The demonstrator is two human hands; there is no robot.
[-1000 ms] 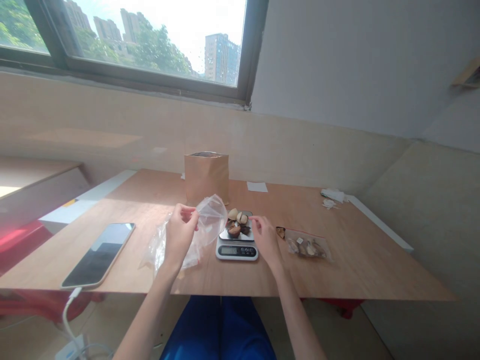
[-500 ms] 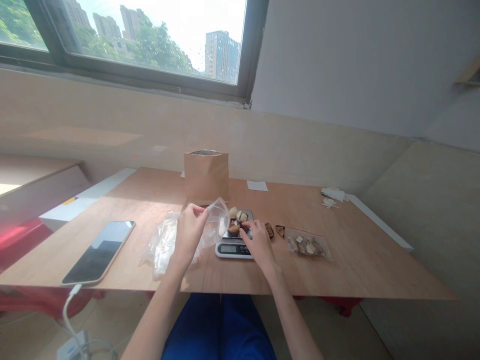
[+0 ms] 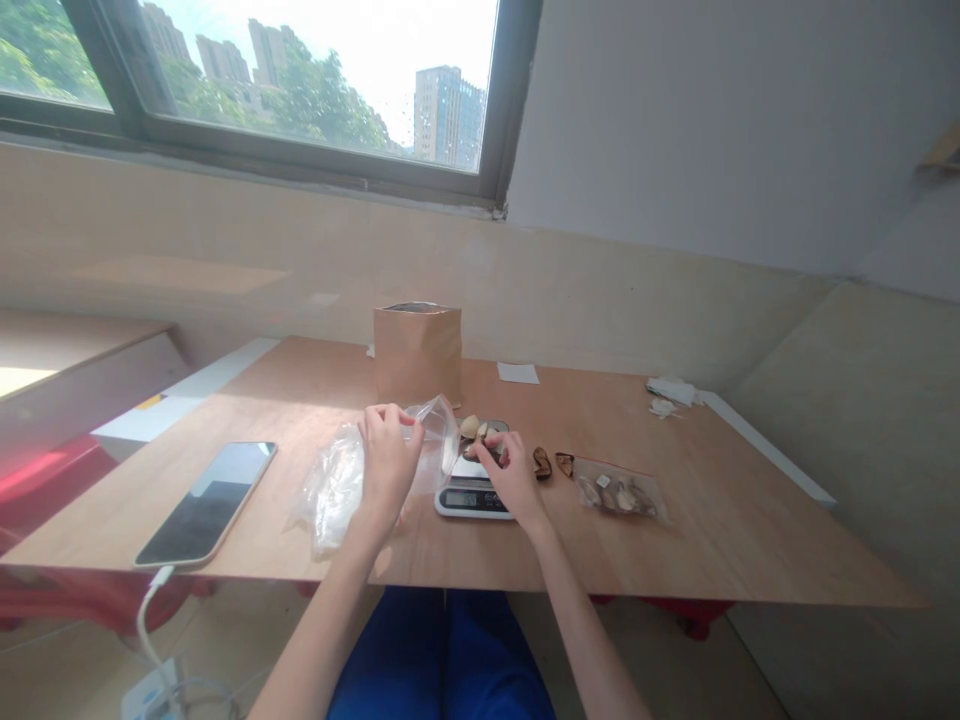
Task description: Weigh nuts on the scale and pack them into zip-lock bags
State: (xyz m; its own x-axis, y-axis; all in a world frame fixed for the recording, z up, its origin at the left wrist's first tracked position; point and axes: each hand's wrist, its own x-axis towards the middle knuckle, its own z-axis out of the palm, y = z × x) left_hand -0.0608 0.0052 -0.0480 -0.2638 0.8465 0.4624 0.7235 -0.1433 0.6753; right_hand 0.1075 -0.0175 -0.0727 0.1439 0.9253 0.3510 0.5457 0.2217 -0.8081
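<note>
Within the last second the right hand (image 3: 508, 472) has slid from the right edge of the small white digital kitchen scale (image 3: 472, 498) onto its pan. A second dark dried piece (image 3: 541, 463) has also appeared on the tabletop (image 3: 750, 540) beside the first.

The left hand (image 3: 386, 450) pinches the rim of a crumpled clear plastic bag (image 3: 337, 485), its open mouth held just beside the pan. The right hand's fingers curl over the pale and brown dried pieces (image 3: 471, 428) on the scale; whether they grip one cannot be told.

One flat clear bag with dried pieces inside (image 3: 621, 493) already lies to the right. The held bag looks empty, and pieces remain on the pan.

On the light wooden tabletop also stand an open brown paper bag (image 3: 418, 352) and a black smartphone (image 3: 210, 503) on a cable. Behind are beige walls and a wide window (image 3: 300, 80) showing trees and towers.
</note>
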